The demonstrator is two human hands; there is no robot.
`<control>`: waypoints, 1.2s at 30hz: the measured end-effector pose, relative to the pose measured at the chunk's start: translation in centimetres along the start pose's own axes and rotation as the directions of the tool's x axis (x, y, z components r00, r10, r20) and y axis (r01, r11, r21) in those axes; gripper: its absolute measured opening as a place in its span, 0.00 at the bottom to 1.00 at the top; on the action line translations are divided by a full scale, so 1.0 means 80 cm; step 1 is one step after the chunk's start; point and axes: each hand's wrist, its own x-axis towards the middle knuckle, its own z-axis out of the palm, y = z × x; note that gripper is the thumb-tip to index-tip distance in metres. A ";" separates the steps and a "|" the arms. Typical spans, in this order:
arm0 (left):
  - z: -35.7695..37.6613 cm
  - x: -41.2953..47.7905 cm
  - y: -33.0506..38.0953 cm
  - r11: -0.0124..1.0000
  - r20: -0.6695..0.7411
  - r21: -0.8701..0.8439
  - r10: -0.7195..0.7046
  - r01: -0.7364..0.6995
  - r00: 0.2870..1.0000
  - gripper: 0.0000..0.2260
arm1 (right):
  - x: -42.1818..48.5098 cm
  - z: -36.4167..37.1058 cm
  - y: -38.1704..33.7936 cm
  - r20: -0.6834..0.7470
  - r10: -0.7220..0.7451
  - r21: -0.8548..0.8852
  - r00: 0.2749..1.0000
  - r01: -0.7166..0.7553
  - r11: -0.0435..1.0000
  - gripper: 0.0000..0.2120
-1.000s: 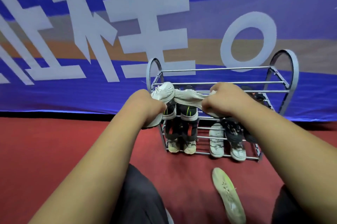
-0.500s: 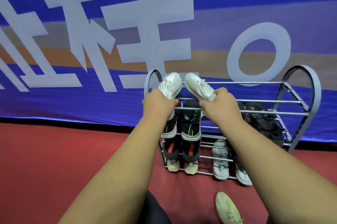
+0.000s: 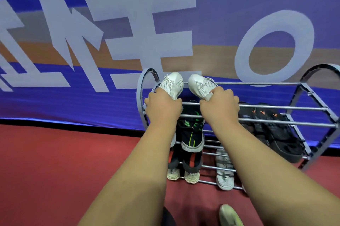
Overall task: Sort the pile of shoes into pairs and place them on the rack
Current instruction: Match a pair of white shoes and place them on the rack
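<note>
Red floor (image 3: 55, 170) filled the lower frame; a pale shoe (image 3: 228, 214) lay at the bottom edge. Mid-frame, the left hand (image 3: 162, 105) gripped the left white sneaker (image 3: 173, 83) at the heel and the right hand (image 3: 219, 105) gripped the right white sneaker (image 3: 199, 84). Both were toes-up, side by side at the top tier of the grey rack (image 3: 276, 84). Black sneakers (image 3: 192, 134) and black sandals (image 3: 276, 134) sat one tier down. A blue banner (image 3: 128, 23) hung behind.

Grey rack (image 3: 276, 84) with black sandals (image 3: 274, 132), red floor (image 3: 55, 170) with 1 pale shoe (image 3: 229, 215)
</note>
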 end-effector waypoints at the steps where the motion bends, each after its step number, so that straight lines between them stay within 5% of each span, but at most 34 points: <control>1: 0.001 0.002 0.001 1.000 0.006 0.001 -0.017 0.017 1.000 0.27 | -0.001 -0.001 -0.002 0.008 -0.004 -0.022 1.000 0.004 1.000 0.18; 13: -0.020 0.000 -0.025 0.997 0.245 -0.060 -0.039 0.055 0.969 0.42 | 0.005 -0.023 0.018 0.310 -0.060 -0.032 0.949 0.073 0.997 0.35; 19: -0.020 -0.006 -0.033 0.976 0.170 -0.218 0.017 0.021 0.985 0.30 | -0.003 -0.013 0.011 0.172 -0.094 0.143 0.981 0.069 0.987 0.28; 24: -0.022 -0.004 -0.041 0.961 0.156 -0.275 0.021 0.024 0.987 0.32 | -0.014 0.007 0.000 0.087 -0.171 0.189 0.981 0.152 0.970 0.38; 36: -0.020 0.008 -0.056 0.969 0.185 -0.245 0.089 -0.042 0.979 0.36 | -0.032 0.025 -0.004 0.082 -0.255 0.176 0.963 0.238 0.955 0.39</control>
